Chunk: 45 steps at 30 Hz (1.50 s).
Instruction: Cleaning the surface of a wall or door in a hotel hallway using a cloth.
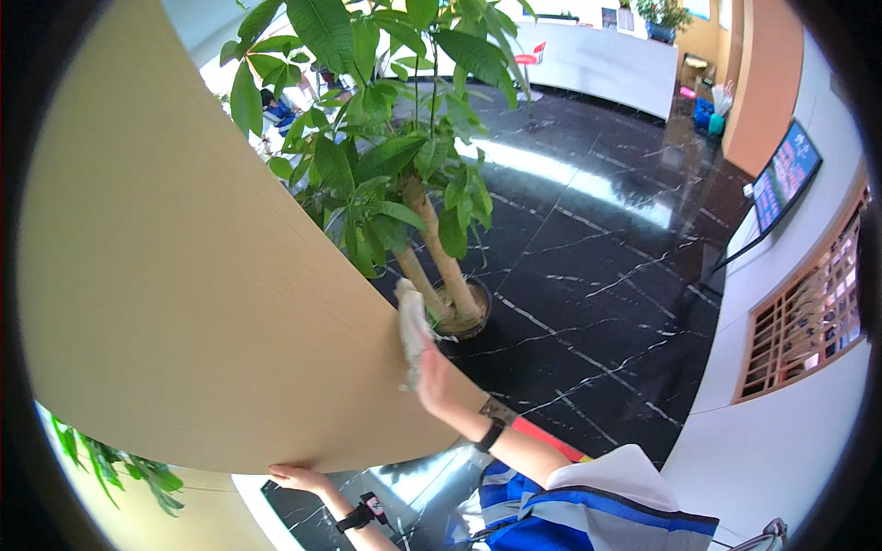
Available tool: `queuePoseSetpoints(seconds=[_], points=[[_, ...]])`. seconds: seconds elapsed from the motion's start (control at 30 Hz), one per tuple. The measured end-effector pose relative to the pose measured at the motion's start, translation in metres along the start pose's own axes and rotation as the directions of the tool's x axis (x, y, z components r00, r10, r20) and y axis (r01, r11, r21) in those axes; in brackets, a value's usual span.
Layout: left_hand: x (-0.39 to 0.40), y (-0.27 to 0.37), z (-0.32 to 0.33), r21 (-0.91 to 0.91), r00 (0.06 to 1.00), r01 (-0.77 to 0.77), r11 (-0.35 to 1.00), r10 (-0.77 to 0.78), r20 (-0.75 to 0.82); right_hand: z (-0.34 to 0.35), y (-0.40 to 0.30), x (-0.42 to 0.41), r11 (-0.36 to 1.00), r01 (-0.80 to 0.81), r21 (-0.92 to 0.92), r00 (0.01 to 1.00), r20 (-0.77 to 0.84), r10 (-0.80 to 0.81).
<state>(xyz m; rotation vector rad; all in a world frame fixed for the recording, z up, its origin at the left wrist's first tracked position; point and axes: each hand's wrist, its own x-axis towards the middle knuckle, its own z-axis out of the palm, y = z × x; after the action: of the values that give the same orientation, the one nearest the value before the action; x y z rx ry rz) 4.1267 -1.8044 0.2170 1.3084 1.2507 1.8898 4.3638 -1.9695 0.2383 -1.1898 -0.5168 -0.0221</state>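
Observation:
A tall beige panel or column (227,296) with a smooth face fills the left of the head view. My right hand (433,382) presses a whitish cloth (413,320) flat against its right-hand edge. The cloth is slightly blurred, and a black band circles that wrist. Lower down, my left hand (300,476) rests against the beige surface's bottom edge in the picture, with no object visible in it. A black strap with a small device (365,511) is on the left wrist.
Just beyond the cloth stands a potted tree (441,241) with leafy branches. Dark veined floor tiles (565,303) stretch towards a white counter (599,65). On the right are a display screen (787,175) on a stand and a wooden lattice window (803,310). Leaves (131,468) hang at lower left.

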Motion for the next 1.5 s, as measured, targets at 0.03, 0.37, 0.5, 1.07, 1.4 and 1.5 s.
queuePoseSetpoints(seconds=[0.03,0.37,0.5,1.07,1.4,1.5], points=[[0.003,-0.007,-0.002,-0.043,0.999,0.002,0.999,-0.001,0.032,0.008,-0.019,0.006,0.993,0.111,-0.029,0.993,0.053,-0.109],[0.007,-0.025,-0.006,-0.406,0.881,0.456,0.792,-0.336,0.334,0.089,-0.041,0.02,0.532,0.815,-0.23,0.541,0.628,-0.559],[-0.013,-0.012,0.01,-0.361,0.938,0.317,0.877,-0.234,0.257,0.13,0.013,-0.026,0.603,0.797,-0.033,0.446,0.705,-0.552],[-0.064,0.02,0.05,-0.275,0.852,0.424,0.863,-0.278,0.444,0.174,0.177,-0.156,0.829,0.554,0.082,0.336,0.889,-0.312],[-0.064,0.022,0.036,-0.254,0.871,0.419,0.872,-0.307,0.382,0.155,0.187,-0.165,0.725,0.653,0.219,0.232,0.853,-0.467],[-0.072,0.02,0.039,-0.258,0.855,0.434,0.863,-0.304,0.42,0.156,0.187,-0.173,0.825,0.564,0.038,0.319,0.912,-0.26]])
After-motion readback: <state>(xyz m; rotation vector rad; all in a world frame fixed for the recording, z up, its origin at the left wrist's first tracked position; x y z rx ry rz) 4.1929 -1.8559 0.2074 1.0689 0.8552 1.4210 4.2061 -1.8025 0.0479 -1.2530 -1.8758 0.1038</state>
